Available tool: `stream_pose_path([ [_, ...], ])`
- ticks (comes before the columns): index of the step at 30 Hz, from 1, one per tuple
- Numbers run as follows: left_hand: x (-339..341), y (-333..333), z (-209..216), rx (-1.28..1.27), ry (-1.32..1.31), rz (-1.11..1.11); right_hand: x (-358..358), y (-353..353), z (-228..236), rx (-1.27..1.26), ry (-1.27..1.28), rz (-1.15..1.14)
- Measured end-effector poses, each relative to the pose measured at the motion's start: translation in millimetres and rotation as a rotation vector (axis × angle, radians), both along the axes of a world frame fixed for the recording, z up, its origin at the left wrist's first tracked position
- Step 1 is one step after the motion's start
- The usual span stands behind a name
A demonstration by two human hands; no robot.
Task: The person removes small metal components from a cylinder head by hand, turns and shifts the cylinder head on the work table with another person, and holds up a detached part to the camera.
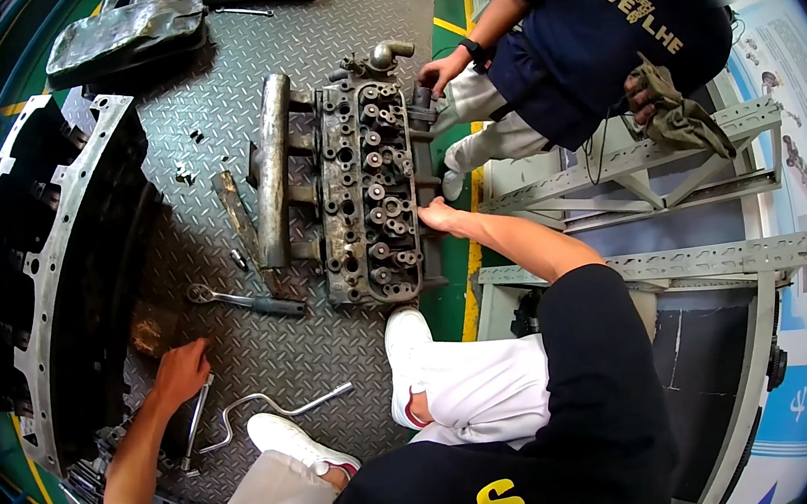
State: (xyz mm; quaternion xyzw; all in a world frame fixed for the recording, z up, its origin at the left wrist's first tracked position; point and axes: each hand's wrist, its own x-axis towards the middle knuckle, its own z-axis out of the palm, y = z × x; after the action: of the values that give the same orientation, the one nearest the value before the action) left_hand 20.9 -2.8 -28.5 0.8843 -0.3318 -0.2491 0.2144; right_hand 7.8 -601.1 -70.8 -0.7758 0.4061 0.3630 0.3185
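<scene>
A greasy cylinder head (365, 186) lies on the metal plate floor, its valve springs facing up and a thick manifold pipe (275, 172) along its left side. My right hand (438, 218) grips its right edge, fingers bent against the metal. Down at the left, my left hand (182, 373) is low over the floor with its fingers curled together; what is in them, if anything, is hidden. Just beside that hand lies a straight bar tool (198, 418), and a rusty brown block (149, 332) sits above it.
A large engine block (72, 262) stands at the left. A ratchet wrench (246, 299), a bent speed handle (277, 409) and a wooden stick (235, 217) lie between. Oil pans (130, 34) sit far left. A co-worker's hand (447, 70) touches the head's far right; the other holds a cloth (679, 112).
</scene>
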Motion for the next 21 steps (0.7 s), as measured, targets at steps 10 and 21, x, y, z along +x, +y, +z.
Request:
stream_pose_path([
  [10, -4, 4, -7, 0.069, 0.040, -0.004, -21, 6, 1, 0.031, -0.104, -0.091],
  [21, -12, 6, 13, 0.158, 0.134, 0.104, -98, 4, -46, 0.417, -0.537, -0.587],
])
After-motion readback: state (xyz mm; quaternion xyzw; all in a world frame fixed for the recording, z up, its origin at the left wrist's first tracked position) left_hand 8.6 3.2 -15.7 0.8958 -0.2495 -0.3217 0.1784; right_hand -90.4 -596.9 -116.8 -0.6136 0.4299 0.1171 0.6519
